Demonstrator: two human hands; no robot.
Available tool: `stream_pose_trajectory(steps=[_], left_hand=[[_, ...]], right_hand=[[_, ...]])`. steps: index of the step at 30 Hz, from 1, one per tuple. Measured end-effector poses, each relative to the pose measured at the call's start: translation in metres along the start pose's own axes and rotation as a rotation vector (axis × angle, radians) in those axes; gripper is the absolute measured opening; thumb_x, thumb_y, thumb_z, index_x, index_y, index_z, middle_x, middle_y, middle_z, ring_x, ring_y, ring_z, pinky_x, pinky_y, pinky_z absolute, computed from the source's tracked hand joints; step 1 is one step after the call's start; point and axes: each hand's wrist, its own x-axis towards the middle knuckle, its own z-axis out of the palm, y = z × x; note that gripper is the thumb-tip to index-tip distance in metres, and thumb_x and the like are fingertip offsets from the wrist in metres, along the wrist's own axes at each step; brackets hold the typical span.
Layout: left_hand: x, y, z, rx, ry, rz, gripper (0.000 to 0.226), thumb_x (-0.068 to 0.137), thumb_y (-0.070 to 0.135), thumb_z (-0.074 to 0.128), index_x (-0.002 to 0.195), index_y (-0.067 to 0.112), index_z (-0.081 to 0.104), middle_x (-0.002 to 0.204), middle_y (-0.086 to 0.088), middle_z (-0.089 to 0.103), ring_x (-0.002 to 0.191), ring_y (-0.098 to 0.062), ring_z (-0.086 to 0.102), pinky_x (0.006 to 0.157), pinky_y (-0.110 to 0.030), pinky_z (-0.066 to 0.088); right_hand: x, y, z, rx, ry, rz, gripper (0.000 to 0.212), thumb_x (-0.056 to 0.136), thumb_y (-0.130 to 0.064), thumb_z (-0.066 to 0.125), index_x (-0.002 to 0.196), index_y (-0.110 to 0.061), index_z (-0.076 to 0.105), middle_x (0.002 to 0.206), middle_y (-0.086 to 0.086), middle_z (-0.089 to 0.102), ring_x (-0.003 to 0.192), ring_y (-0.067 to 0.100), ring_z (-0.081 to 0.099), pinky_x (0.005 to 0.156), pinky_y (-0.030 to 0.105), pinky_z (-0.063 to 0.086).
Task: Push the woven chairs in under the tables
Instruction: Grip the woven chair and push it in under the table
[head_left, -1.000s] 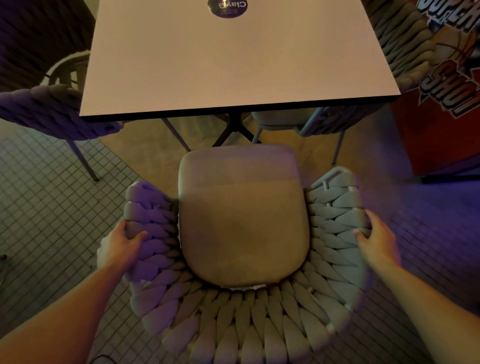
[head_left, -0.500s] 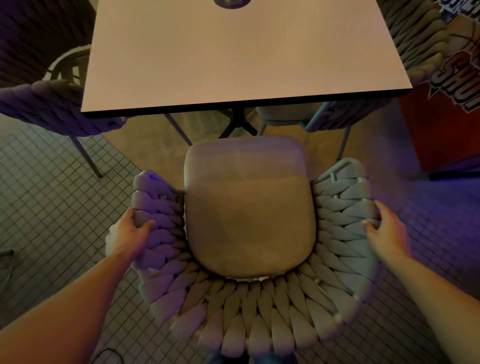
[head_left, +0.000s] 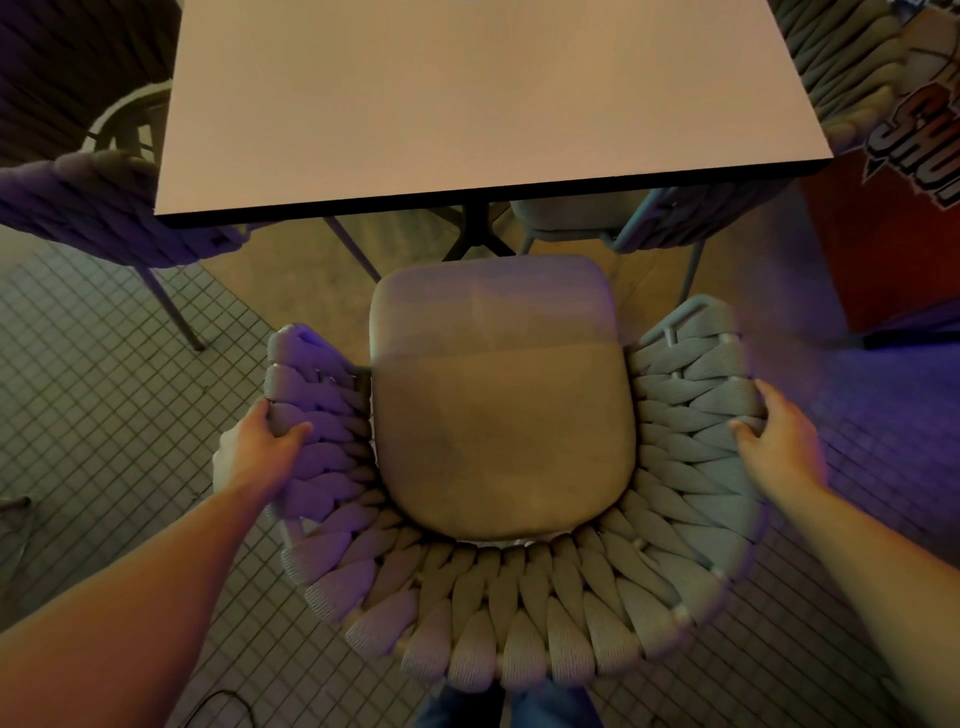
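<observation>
A grey woven chair with a padded seat cushion stands right below me, facing a square light table. The front of the cushion sits just short of the table's near edge. My left hand grips the chair's left woven armrest, fingers wrapped over its rim. On the right armrest my right hand holds the rim the same way. The table's dark cross base shows under the edge.
Another woven chair stands at the table's left side, and one is tucked under on the right. A third woven chair is at the top right beside a red panel with lettering. The floor is small square tiles.
The chair has slid forward toward the table with both hands still on its armrests. The cushion's front is now closer to the table edge.
</observation>
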Motion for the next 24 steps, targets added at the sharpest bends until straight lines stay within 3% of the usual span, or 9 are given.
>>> stream_pose_trajectory(steps=[7, 11, 16, 20, 22, 24], left_hand=[[0.004, 0.002, 0.001, 0.0, 0.003, 0.006, 0.056, 0.079, 0.05, 0.065, 0.125, 0.019, 0.053, 0.12, -0.014, 0.067, 0.108, -0.043, 0.06, 0.078, -0.041, 0.043], [0.005, 0.004, 0.001, 0.008, 0.003, -0.004, 0.068, 0.079, 0.052, 0.064, 0.138, 0.022, 0.047, 0.128, -0.015, 0.064, 0.113, -0.044, 0.058, 0.088, -0.046, 0.047], [0.0, 0.01, -0.003, -0.002, -0.06, -0.012, 0.073, 0.082, 0.051, 0.062, 0.142, 0.015, 0.039, 0.131, -0.021, 0.059, 0.115, -0.044, 0.057, 0.088, -0.046, 0.047], [-0.024, 0.046, -0.006, 0.078, 0.039, 0.084, 0.074, 0.085, 0.053, 0.057, 0.143, 0.012, 0.036, 0.137, -0.023, 0.049, 0.123, -0.045, 0.049, 0.099, -0.055, 0.042], [-0.041, 0.072, -0.007, 0.001, 0.048, 0.158, 0.068, 0.088, 0.05, 0.056, 0.141, 0.012, 0.041, 0.141, -0.018, 0.049, 0.127, -0.039, 0.048, 0.102, -0.049, 0.04], [-0.064, 0.103, -0.005, -0.133, 0.018, 0.189, 0.058, 0.088, 0.047, 0.058, 0.132, 0.011, 0.052, 0.132, -0.014, 0.057, 0.119, -0.031, 0.054, 0.094, -0.036, 0.04]], right_hand=[[0.004, -0.001, 0.001, -0.003, 0.011, 0.002, 0.06, 0.088, -0.018, 0.062, 0.144, -0.015, 0.039, 0.135, 0.019, 0.054, 0.121, 0.039, 0.054, 0.099, 0.049, 0.045], [0.005, 0.0, 0.003, 0.01, 0.016, 0.001, 0.061, 0.089, -0.019, 0.062, 0.145, -0.015, 0.038, 0.137, 0.018, 0.052, 0.122, 0.038, 0.053, 0.1, 0.049, 0.044], [0.008, 0.002, -0.001, 0.059, -0.05, 0.027, 0.062, 0.089, -0.024, 0.061, 0.145, -0.021, 0.036, 0.137, 0.017, 0.054, 0.123, 0.038, 0.053, 0.1, 0.049, 0.044], [0.002, -0.001, -0.009, 0.152, -0.128, 0.098, 0.061, 0.091, -0.037, 0.057, 0.146, -0.023, 0.034, 0.14, 0.014, 0.053, 0.126, 0.036, 0.05, 0.101, 0.046, 0.042], [0.001, -0.003, -0.014, 0.238, -0.115, 0.136, 0.064, 0.093, -0.041, 0.053, 0.149, -0.019, 0.031, 0.146, 0.014, 0.048, 0.133, 0.034, 0.046, 0.106, 0.043, 0.037], [0.003, -0.001, -0.026, 0.338, -0.081, 0.169, 0.063, 0.094, -0.042, 0.05, 0.149, -0.017, 0.032, 0.144, 0.015, 0.05, 0.132, 0.032, 0.047, 0.106, 0.039, 0.035]])
